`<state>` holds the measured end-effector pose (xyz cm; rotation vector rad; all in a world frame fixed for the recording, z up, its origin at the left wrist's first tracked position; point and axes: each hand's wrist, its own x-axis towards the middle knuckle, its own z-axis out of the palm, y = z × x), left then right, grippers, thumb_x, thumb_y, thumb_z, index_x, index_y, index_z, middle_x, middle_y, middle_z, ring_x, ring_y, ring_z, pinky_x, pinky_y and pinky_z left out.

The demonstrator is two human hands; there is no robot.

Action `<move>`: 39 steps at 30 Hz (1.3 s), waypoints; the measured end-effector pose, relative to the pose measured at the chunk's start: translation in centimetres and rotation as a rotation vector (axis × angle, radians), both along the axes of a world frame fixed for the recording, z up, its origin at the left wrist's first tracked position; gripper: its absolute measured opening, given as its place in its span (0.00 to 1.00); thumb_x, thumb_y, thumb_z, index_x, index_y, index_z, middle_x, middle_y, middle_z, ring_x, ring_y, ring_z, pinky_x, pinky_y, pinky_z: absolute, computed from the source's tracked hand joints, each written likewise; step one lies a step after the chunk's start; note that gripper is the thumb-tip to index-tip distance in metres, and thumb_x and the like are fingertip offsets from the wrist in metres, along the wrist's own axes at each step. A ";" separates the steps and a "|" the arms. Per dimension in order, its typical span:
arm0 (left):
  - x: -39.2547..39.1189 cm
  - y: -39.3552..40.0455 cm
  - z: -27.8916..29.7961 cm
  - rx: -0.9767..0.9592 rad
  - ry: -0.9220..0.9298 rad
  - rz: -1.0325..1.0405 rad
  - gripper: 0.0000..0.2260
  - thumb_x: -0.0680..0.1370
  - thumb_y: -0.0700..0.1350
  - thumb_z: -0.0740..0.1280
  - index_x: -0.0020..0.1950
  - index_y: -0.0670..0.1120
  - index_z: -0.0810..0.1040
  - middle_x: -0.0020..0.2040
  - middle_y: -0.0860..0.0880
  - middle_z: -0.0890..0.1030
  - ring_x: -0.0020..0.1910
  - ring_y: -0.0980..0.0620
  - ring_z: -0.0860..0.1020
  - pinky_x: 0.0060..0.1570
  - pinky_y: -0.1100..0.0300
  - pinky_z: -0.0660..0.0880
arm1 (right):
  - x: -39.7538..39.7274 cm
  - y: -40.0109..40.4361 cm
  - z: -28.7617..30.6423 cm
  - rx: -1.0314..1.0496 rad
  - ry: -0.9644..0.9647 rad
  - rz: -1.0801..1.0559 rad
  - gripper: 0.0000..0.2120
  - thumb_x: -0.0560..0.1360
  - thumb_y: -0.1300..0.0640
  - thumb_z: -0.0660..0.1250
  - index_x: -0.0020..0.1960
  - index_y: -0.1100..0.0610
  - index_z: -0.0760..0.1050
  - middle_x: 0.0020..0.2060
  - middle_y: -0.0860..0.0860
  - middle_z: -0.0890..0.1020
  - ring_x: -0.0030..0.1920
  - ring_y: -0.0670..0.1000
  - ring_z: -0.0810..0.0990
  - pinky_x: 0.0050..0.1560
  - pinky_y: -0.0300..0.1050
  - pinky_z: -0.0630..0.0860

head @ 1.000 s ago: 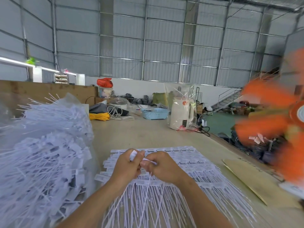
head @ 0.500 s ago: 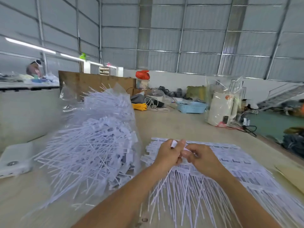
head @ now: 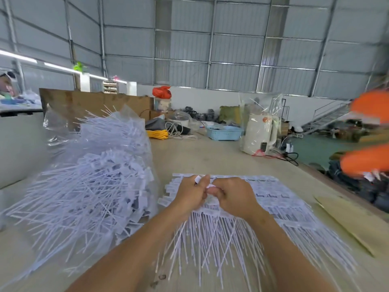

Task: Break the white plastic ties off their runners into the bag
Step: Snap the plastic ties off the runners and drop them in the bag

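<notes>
Over a stack of white plastic ties [head: 280, 205] spread on a workshop table [head: 202, 159], a person's two hands met knuckle to knuckle at the head end of the stack, mid-way through a break. The left hand [head: 190, 194] had its fingers curled, with thumb and forefinger pinching a small white tab [head: 197, 179] that stood up above the knuckles. The right hand [head: 233, 197] was curled too, its fingertips closed on another white piece just beside the left thumb (whether that piece was runner or tie head could not be told from this view). The thin tails [head: 210, 243] of the ties fanned out toward the camera from under both wrists.

The step in hand appeared to be the snapping itself: one hand bracing, the other twisting a tie free. To the left, just beside the stack, stood the clear bag [head: 90, 186], already bulging with loose ties whose tails poked out in all directions. The next move, by this reading, called for a short, sharp bend at the joint, then a carry of the freed tie leftward into the bag's open mouth, with the remaining stack kept from sliding. Many rows remained joined, so the job looked far from finished. A blurred orange fan [head: 368, 133] was in view at the right edge.
</notes>
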<state>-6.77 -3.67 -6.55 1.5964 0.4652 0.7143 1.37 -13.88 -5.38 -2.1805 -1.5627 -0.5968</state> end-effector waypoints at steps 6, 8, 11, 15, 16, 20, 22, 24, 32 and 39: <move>-2.4 4.5 1.5 -0.289 -0.070 0.208 0.11 0.81 0.44 0.60 0.40 0.42 0.72 0.17 0.53 0.62 0.14 0.57 0.58 0.17 0.70 0.55 | 5.0 -5.9 3.3 0.649 0.729 0.135 0.22 0.76 0.58 0.65 0.24 0.54 0.69 0.21 0.50 0.69 0.22 0.46 0.64 0.25 0.36 0.62; -1.6 2.9 1.3 -0.200 -0.084 0.109 0.09 0.82 0.46 0.60 0.45 0.43 0.73 0.21 0.52 0.66 0.16 0.58 0.61 0.18 0.69 0.58 | 4.8 -5.9 3.1 0.666 1.008 0.262 0.19 0.75 0.58 0.65 0.26 0.58 0.71 0.24 0.56 0.67 0.20 0.46 0.60 0.22 0.32 0.57; -0.1 -0.2 0.9 -0.058 -0.107 -0.026 0.08 0.81 0.47 0.60 0.51 0.43 0.75 0.29 0.49 0.72 0.21 0.57 0.66 0.23 0.66 0.64 | 2.1 -3.6 2.1 0.401 1.107 0.367 0.14 0.73 0.57 0.66 0.32 0.62 0.71 0.24 0.55 0.65 0.19 0.46 0.58 0.22 0.33 0.56; -0.6 -0.4 0.6 0.018 -0.067 -0.061 0.14 0.83 0.48 0.57 0.53 0.40 0.77 0.35 0.44 0.74 0.22 0.56 0.68 0.22 0.66 0.64 | -0.7 -1.8 1.4 0.267 1.028 0.401 0.11 0.78 0.61 0.62 0.38 0.62 0.74 0.25 0.53 0.68 0.25 0.49 0.64 0.25 0.38 0.61; -0.8 -0.5 0.5 0.014 -0.048 -0.055 0.16 0.83 0.50 0.56 0.50 0.40 0.77 0.35 0.43 0.75 0.23 0.56 0.69 0.22 0.67 0.65 | -1.2 -1.6 1.3 0.263 1.014 0.411 0.10 0.79 0.62 0.61 0.40 0.63 0.75 0.27 0.54 0.69 0.26 0.49 0.65 0.27 0.39 0.62; -0.9 -0.9 1.1 -0.206 -0.047 -0.167 0.28 0.80 0.62 0.50 0.38 0.43 0.77 0.27 0.43 0.77 0.18 0.55 0.66 0.20 0.68 0.60 | -1.6 -1.2 1.3 0.257 0.864 0.394 0.10 0.75 0.73 0.60 0.50 0.68 0.79 0.37 0.51 0.74 0.30 0.46 0.72 0.32 0.35 0.70; -0.9 -0.6 0.9 -0.180 -0.023 -0.187 0.29 0.78 0.65 0.50 0.40 0.42 0.77 0.28 0.45 0.76 0.18 0.56 0.64 0.21 0.68 0.59 | -1.4 -1.2 1.4 0.253 0.851 0.420 0.17 0.71 0.77 0.59 0.52 0.64 0.79 0.39 0.48 0.76 0.32 0.42 0.75 0.34 0.32 0.71; -0.9 -0.5 0.5 -0.124 -0.025 -0.198 0.26 0.78 0.64 0.54 0.44 0.42 0.75 0.30 0.46 0.74 0.19 0.56 0.63 0.22 0.67 0.59 | -1.3 -1.2 1.3 0.253 0.856 0.433 0.24 0.70 0.78 0.60 0.53 0.52 0.78 0.39 0.42 0.81 0.36 0.37 0.78 0.38 0.30 0.74; -1.0 -0.2 -0.5 -0.010 -0.117 -0.040 0.10 0.79 0.48 0.64 0.39 0.46 0.72 0.25 0.52 0.72 0.19 0.58 0.65 0.20 0.68 0.61 | -0.7 -0.3 0.0 0.315 0.850 0.219 0.19 0.73 0.65 0.70 0.58 0.53 0.68 0.48 0.49 0.73 0.37 0.54 0.80 0.48 0.54 0.80; -0.9 -0.2 -0.4 -0.070 -0.186 0.000 0.11 0.79 0.48 0.65 0.38 0.46 0.72 0.24 0.54 0.71 0.19 0.59 0.65 0.20 0.68 0.62 | -0.8 -0.8 0.0 0.178 0.874 0.284 0.12 0.79 0.61 0.62 0.44 0.70 0.77 0.31 0.56 0.77 0.28 0.50 0.77 0.37 0.44 0.77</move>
